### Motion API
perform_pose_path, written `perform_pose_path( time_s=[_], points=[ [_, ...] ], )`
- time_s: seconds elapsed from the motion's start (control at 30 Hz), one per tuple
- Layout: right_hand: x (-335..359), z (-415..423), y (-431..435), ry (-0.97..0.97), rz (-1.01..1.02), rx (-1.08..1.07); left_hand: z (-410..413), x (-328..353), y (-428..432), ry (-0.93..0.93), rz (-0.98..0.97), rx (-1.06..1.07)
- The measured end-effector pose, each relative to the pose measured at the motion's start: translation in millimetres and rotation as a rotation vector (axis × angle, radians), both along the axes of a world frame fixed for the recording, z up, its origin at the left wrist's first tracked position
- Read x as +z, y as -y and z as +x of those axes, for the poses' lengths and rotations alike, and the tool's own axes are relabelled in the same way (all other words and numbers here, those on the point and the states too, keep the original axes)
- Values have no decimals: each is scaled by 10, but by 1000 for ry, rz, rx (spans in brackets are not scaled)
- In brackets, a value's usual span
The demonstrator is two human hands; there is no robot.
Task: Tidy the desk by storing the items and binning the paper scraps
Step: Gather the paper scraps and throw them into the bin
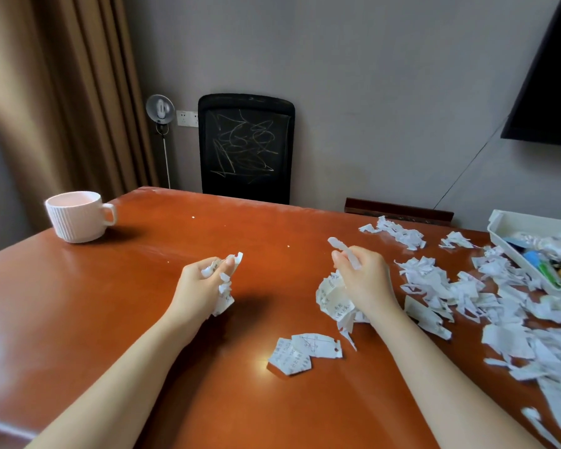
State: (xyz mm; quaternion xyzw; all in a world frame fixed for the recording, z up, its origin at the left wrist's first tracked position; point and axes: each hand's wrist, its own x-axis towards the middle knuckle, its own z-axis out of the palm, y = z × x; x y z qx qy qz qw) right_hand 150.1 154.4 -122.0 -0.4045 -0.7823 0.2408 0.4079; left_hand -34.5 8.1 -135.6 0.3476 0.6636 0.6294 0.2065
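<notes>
Desk (110, 319), reddish-brown wood, carries all items. Paper scraps (499, 306) lie heaped across its right side, around a white tray (499, 236) holding small coloured items. Cup (75, 217), white and ribbed, stands at the far left corner. Left hand (201, 286) is closed around crumpled scraps. Right hand (363, 280) pinches a strip and clutches more scraps. Two torn pieces (305, 351) lie between the forearms.

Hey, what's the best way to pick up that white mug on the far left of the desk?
Take the white mug by its handle, which sticks out on the right, toward the desk's middle. Come in from that side with the fingers hooked through the loop. It stands upright and alone, so nothing blocks that approach, though both hands are full of paper scraps now.
</notes>
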Motion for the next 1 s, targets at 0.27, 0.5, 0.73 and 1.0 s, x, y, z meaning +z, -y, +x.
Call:
perform_pose_path(
  time_s=[0.27, 0.5, 0.73, 1.0],
  points=[
    [166, -390, 245, -14, 0, 103, 94, 238, 262, 184, 25, -33],
    [549, -996, 722, -39, 72, 300, -163, 587, 687, -13, -15, 115],
    [642, -1739, 1595, -28, 71, 595, -686, 633, 1747, -125, -34, 238],
    [261, -2704, 2862, 77, 44, 949, -1182, 158, 3337, -131, -92, 470]
  ],
)
